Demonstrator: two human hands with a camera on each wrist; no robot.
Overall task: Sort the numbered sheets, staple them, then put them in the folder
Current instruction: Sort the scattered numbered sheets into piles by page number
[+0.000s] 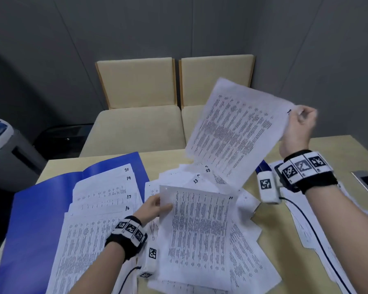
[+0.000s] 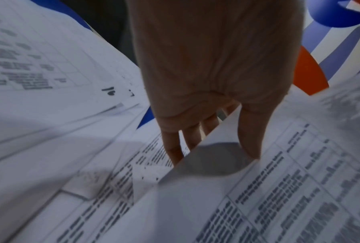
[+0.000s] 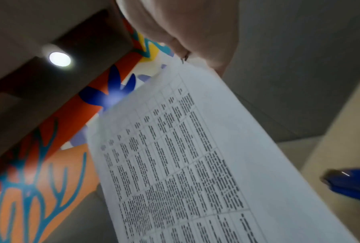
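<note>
On the left of the counter (image 1: 319, 143) we see one blue folder (image 1: 36, 200) lying open, with a fanned stack of numbered sheets (image 1: 106, 200) on it; four handwritten numbers show at the corners: 20, 19, 17 and 16. Just right of that stack, our left hand (image 1: 152, 207) pinches the left edge of one printed sheet (image 1: 200, 228), thumb on top and the other fingers (image 2: 172, 148) beneath it, so the grip is closed on paper and the sheet's edge lifts off the pile. Under it and beyond it lies one loose heap of sheets (image 1: 249, 257), too overlapped for us to count; the numbers 13 and 23 show on two of them.

Further right, our right hand (image 1: 299, 128) holds one raised sheet (image 1: 238, 132) in the air above the heap, its grip pinching the sheet's top right corner, with the page tilted down toward the left. One blue stapler (image 3: 351, 184) lies on the counter near the right wrist, mostly hidden behind the wrist camera in the head view. More sheets (image 1: 306, 225) lie under the right forearm.

Behind the counter stand two beige chairs (image 1: 136, 85) side by side, and at the far left one grey machine (image 1: 9, 153) stands beside the counter.
</note>
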